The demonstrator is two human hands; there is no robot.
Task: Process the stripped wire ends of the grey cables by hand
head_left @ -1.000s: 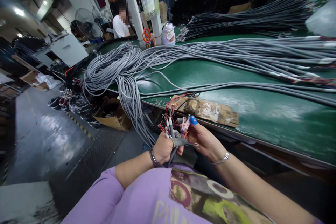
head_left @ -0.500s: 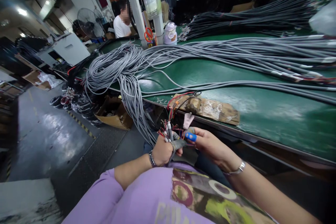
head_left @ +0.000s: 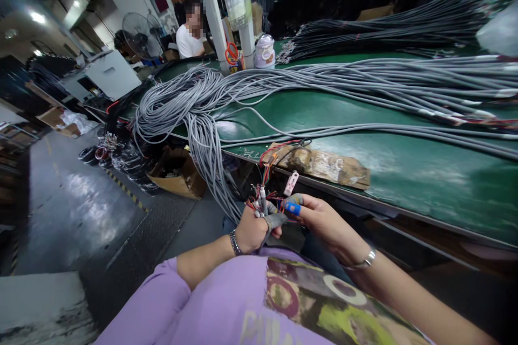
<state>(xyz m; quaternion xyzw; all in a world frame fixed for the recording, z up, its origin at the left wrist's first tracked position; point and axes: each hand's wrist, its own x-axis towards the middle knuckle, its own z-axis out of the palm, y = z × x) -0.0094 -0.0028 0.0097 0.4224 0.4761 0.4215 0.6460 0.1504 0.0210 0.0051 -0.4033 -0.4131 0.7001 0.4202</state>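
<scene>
Grey-jacketed cable ends (head_left: 264, 206), several together, clenched in my left hand (head_left: 251, 229); bared coloured wires (head_left: 265, 175) splay from their tops toward 12 o'clock. At 3 o'clock my right hand (head_left: 326, 223): thumb, in a blue finger cover (head_left: 293, 208), and wrapped index pinched together, on thin wires as best I can judge; the very tips are too small to read.

Progress: jackets look stripped back at the held ends, cores exposed. Those cores lie in a tangle, so I judge sorting them incomplete. No connector visible. Count of finished ends: cannot tell.

Outward, clock taken from left hand: pink tag (head_left: 291, 183) just beyond the fingers, between 1 and 2; wooden block (head_left: 338, 171) at 2, on the green bench (head_left: 424, 194); cardboard box (head_left: 184, 175) at 10; large grey cable coil (head_left: 170, 105) at 11; orange-handled scissors (head_left: 232, 53) near 12; black cable bundle (head_left: 364, 38) at 1.
</scene>
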